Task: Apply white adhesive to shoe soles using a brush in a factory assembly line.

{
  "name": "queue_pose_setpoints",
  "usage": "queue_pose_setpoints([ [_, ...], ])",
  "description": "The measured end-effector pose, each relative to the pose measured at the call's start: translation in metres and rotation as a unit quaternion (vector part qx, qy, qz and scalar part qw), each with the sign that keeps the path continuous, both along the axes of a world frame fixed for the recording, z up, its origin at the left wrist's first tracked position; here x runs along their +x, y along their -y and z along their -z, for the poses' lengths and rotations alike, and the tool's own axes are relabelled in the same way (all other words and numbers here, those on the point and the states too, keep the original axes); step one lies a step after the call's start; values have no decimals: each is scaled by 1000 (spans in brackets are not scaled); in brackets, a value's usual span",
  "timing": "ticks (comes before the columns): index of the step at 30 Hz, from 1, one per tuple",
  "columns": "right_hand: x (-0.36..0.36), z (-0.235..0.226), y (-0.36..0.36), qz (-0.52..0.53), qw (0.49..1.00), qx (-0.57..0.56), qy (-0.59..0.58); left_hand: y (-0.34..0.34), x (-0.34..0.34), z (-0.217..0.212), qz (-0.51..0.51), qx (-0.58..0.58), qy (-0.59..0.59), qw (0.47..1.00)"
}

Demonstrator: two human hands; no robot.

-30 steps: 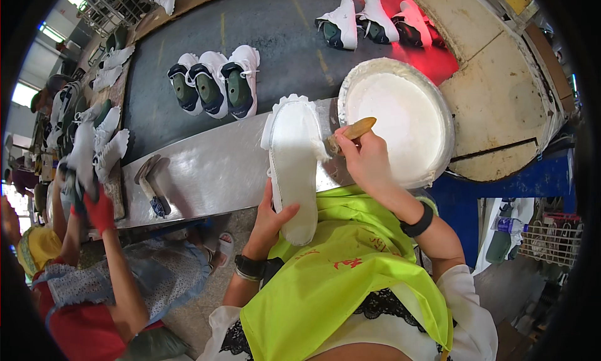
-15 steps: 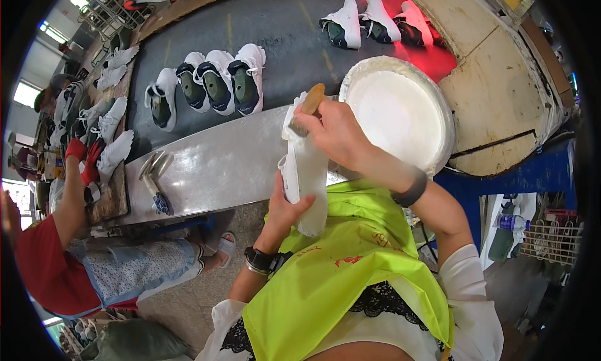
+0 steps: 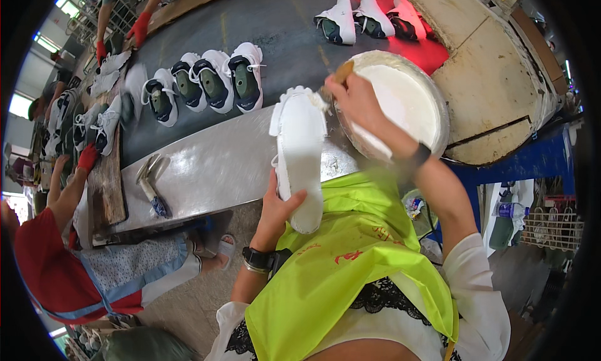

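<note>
holding a white shoe [image 3: 300, 154] sole-up, left of the basin [image 3: 442, 117]

grips the shoe by its heel end in the left hand [image 3: 278, 211], thumb on the sole, left of the basin and nearer the body. holds a brush [image 3: 344, 70] in closed fingers of the right hand [image 3: 360, 104], at the basin's left rim, bristles beside the toe edge; cannot tell if touching. shows white liquid [image 3: 400, 98] inside the basin. farther out, has a steel plate [image 3: 238, 154] and green-and-white shoes [image 3: 216, 79] to the basin's left, more shoes [image 3: 374, 13] beyond it, partly under red light, and a co-worker's red-gloved hand [image 3: 89, 155] far left of it.
</note>
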State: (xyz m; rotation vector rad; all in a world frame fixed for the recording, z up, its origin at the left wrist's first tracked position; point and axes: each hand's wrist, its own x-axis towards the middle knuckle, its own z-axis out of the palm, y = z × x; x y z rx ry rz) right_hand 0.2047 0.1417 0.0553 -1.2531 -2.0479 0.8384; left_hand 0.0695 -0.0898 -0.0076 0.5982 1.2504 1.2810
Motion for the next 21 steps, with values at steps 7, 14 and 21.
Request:
queue_pose_setpoints([
  [7, 19, -18, 68, -18, 993, -59, -101, 16, -17, 0, 37, -15, 85, 996],
  [14, -17, -3, 39, -15, 975, -2, -222, 25, -28, 21, 36, -39, 76, 996],
  [21, 19, -20, 95, -100, 975, -123, -157, 0, -28, 5, 16, -40, 87, 995],
])
